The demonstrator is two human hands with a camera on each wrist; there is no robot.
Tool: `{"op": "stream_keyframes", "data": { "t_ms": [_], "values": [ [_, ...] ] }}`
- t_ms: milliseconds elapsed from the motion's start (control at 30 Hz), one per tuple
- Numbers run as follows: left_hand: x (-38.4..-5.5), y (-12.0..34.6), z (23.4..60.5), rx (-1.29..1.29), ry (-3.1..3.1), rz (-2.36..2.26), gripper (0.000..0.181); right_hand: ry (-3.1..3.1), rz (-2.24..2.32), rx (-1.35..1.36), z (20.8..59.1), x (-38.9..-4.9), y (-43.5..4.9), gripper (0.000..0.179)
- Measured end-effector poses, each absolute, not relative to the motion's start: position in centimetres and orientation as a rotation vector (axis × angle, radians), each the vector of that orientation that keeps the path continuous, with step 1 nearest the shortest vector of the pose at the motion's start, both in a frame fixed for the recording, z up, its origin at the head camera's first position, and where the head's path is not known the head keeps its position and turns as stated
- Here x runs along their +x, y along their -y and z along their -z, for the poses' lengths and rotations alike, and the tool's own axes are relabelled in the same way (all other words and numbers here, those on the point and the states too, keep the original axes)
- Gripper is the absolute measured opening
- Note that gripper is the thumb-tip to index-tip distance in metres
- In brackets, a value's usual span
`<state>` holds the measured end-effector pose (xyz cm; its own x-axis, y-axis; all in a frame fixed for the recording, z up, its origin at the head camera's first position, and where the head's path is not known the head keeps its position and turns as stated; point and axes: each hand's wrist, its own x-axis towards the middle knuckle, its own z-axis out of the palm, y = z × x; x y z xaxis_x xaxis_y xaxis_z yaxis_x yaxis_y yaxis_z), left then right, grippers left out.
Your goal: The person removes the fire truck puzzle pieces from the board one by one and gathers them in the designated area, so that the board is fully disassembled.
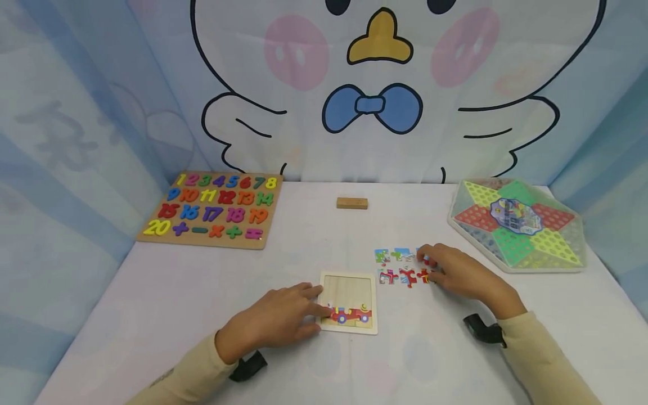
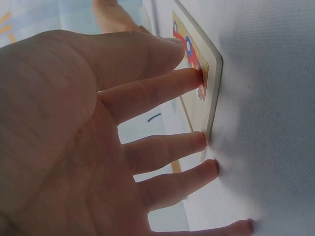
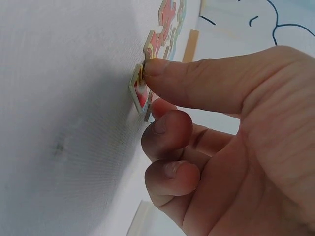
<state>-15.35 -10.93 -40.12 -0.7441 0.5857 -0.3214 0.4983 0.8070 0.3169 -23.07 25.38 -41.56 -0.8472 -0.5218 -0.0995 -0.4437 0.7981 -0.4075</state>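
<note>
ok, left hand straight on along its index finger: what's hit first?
The red car picture in the wooden tray: the index finger of the left hand seems to touch its left end. Next, likely the tray's right rim, though fingertip height is unclear.

From my remote station I count 2 hands (image 1: 278, 316), 2 sleeves (image 1: 547, 360) and 2 black wrist mounts (image 1: 248, 367) at 1 counter (image 1: 405, 371). I have 1 puzzle tray (image 1: 348, 289) and at least 6 loose puzzle pieces (image 1: 408, 277); a hand covers part of that group, so I can't give an exact total. I also count 1 number board (image 1: 199, 239) bearing 20 numbers (image 1: 212, 214) and 5 signs (image 1: 216, 231), 1 wooden block (image 1: 352, 203), 1 patterned box (image 1: 541, 269), plus 1 printed bow tie (image 1: 369, 105) and 2 printed pink cheeks (image 1: 296, 52).
</note>
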Motion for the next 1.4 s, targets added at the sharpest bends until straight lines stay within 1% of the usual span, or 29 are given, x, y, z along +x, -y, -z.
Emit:
{"op": "stream_keyframes", "data": {
  "t_ms": [533,733,867,1000,1133,1300,1400],
  "values": [
    [-15.2,11.1,39.9,0.815,-2.582,-0.315,0.033,-2.807,0.522,-0.684,41.3,-23.0,-25.1,0.039],
    [-15.3,11.3,40.0,0.835,-2.592,-0.305,0.034,-2.861,0.432,-0.642,40.7,-22.8,-24.8,0.044],
    [-15.4,11.3,40.2,0.850,-2.589,-0.292,0.034,-3.014,0.386,-0.693,39.9,-22.0,-24.3,0.045],
    [-15.4,11.2,40.2,0.841,-2.580,-0.284,0.034,-3.178,0.276,-0.850,39.2,-20.8,-22.1,0.048],
    [-15.4,11.2,40.1,0.835,-2.578,-0.287,0.034,-3.194,0.128,-1.059,39.1,-19.6,-18.2,0.048],
    [-15.5,11.4,40.1,0.863,-2.582,-0.281,0.034,-2.947,0.169,-1.237,39.7,-17.8,-13.3,0.043],
    [-15.5,11.4,40.2,0.886,-2.581,-0.280,0.034,-2.771,0.252,-1.287,40.2,-17.1,-11.5,0.036]
  ]
}}
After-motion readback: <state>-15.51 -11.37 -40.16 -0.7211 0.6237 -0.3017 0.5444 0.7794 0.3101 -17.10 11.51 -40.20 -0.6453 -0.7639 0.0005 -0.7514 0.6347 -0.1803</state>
